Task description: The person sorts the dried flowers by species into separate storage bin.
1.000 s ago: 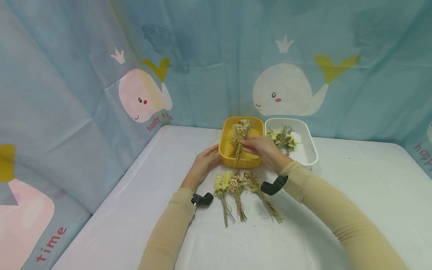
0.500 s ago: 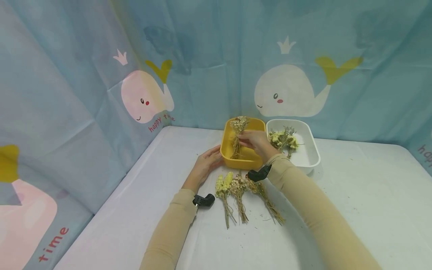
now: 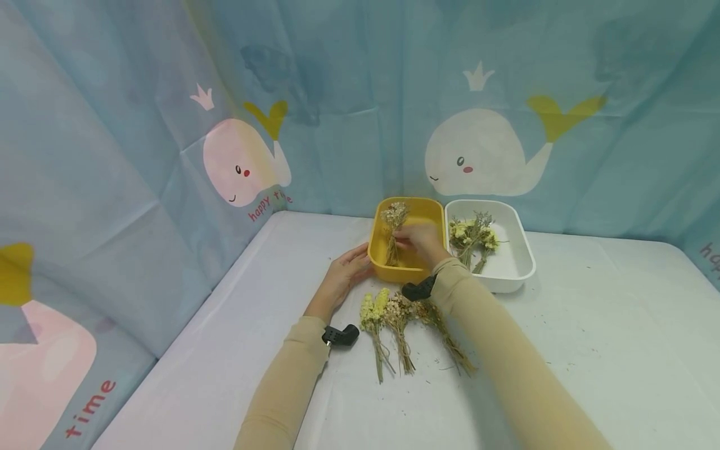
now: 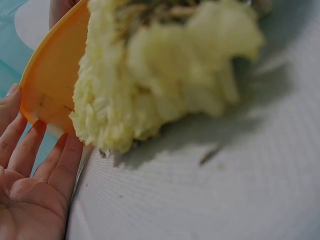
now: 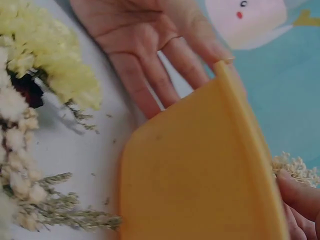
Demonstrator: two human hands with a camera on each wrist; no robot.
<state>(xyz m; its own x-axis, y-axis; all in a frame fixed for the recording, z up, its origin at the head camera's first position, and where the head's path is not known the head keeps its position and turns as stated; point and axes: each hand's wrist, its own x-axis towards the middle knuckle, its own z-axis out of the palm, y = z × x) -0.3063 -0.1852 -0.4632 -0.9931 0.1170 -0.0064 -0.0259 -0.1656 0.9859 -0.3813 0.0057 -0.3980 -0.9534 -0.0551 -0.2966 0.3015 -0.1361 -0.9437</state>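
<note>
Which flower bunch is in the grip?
The cream-headed bunch, held in the right grip at the yellow tray. The three others lie on the table; the yellow flowers in the white tray are unheld.

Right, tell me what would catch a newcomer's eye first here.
Probably the yellow tub at the far side of the table, where the right hand holds a pale dried bunch. Three more bunches lie in front of it. Then the big whales printed on the blue curtain behind.
</note>
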